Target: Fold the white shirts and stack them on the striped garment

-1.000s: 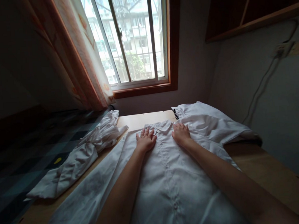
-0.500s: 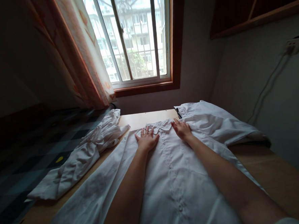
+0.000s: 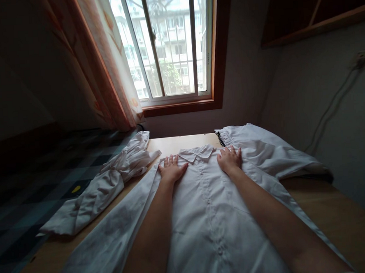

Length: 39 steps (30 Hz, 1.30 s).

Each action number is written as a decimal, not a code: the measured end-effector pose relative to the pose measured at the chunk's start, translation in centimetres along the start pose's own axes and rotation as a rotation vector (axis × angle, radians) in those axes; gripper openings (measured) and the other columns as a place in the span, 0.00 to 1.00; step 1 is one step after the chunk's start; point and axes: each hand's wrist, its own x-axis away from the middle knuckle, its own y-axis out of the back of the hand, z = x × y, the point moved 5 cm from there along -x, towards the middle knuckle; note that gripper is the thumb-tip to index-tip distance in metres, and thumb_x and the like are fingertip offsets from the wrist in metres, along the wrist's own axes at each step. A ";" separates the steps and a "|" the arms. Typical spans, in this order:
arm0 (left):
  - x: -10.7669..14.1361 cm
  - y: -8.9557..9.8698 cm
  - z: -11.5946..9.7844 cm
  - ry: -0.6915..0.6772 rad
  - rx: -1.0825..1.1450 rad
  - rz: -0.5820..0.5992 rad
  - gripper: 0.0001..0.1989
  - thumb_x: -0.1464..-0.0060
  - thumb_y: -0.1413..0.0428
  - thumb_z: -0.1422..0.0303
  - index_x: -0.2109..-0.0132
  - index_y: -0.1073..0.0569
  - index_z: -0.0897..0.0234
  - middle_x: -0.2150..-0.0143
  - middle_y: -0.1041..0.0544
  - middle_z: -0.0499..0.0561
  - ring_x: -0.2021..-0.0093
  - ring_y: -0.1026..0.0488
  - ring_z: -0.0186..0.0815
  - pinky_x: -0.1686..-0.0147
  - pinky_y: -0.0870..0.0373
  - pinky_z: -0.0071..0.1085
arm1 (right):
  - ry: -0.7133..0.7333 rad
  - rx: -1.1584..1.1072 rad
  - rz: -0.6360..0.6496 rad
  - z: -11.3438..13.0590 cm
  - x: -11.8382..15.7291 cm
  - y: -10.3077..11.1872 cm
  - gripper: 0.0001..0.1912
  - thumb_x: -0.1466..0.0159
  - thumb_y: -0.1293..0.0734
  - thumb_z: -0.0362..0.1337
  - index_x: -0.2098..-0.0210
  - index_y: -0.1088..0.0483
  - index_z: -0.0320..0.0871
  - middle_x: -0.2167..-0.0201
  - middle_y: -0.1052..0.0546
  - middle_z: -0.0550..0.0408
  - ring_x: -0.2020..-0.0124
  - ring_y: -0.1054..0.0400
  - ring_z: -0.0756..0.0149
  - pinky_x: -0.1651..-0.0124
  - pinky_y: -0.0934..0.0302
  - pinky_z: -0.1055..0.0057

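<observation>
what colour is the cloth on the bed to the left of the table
Dark and blue-grey checks on the checked cloth, in the head view.

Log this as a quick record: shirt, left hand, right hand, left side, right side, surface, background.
Shirt: white, spread flat, collar toward window
Left hand: open, on shirt
Right hand: open, on shirt
Left side: crumpled white cloth
Right side: white fabric pile
Surface: wooden tabletop
Background: window, orange-patterned curtain

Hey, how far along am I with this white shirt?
Done, it seems: the shirt lies spread front up, collar at the far end. In hand: your left hand and right hand rest spread on its shoulders. Left to do, perhaps: creases show down the front, and the cloth to the left is crumpled.
</observation>
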 end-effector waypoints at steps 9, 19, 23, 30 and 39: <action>-0.6 -0.2 0.5 0.027 0.010 0.018 0.37 0.38 0.66 0.44 0.27 0.47 0.53 0.24 0.55 0.50 0.25 0.60 0.50 0.32 0.55 0.59 | 0.201 0.027 0.056 -2.8 -0.1 0.9 0.24 0.29 0.46 0.40 0.38 0.32 0.45 0.32 0.36 0.50 0.30 0.51 0.53 0.29 0.68 0.44; -1.1 -0.2 0.8 0.003 0.042 -0.033 0.34 0.37 0.62 0.47 0.29 0.42 0.53 0.25 0.49 0.53 0.26 0.55 0.51 0.33 0.54 0.59 | 0.418 -0.206 0.126 4.0 7.0 4.1 0.20 0.30 0.42 0.41 0.44 0.27 0.44 0.39 0.28 0.48 0.34 0.41 0.56 0.32 0.55 0.57; -0.6 0.4 0.6 -0.005 0.035 -0.173 0.29 0.35 0.58 0.54 0.33 0.36 0.58 0.28 0.41 0.57 0.29 0.46 0.50 0.34 0.49 0.55 | 0.325 -0.204 0.202 6.0 10.5 3.0 0.29 0.27 0.46 0.49 0.32 0.40 0.47 0.29 0.43 0.46 0.28 0.55 0.49 0.30 0.65 0.44; 3.4 1.5 -2.8 -0.185 -0.125 -0.212 0.25 0.37 0.57 0.71 0.36 0.33 0.74 0.34 0.33 0.66 0.35 0.37 0.47 0.37 0.41 0.39 | 0.304 -0.197 0.204 6.0 10.8 3.4 0.27 0.27 0.47 0.46 0.31 0.40 0.47 0.28 0.43 0.47 0.28 0.54 0.52 0.30 0.66 0.46; 10.9 -0.9 -3.9 -0.181 -0.023 0.055 0.32 0.34 0.64 0.49 0.27 0.47 0.53 0.24 0.54 0.52 0.25 0.60 0.50 0.32 0.63 0.61 | 0.325 -0.177 0.229 5.7 10.9 3.3 0.27 0.26 0.51 0.43 0.30 0.43 0.50 0.27 0.46 0.51 0.27 0.56 0.54 0.29 0.67 0.45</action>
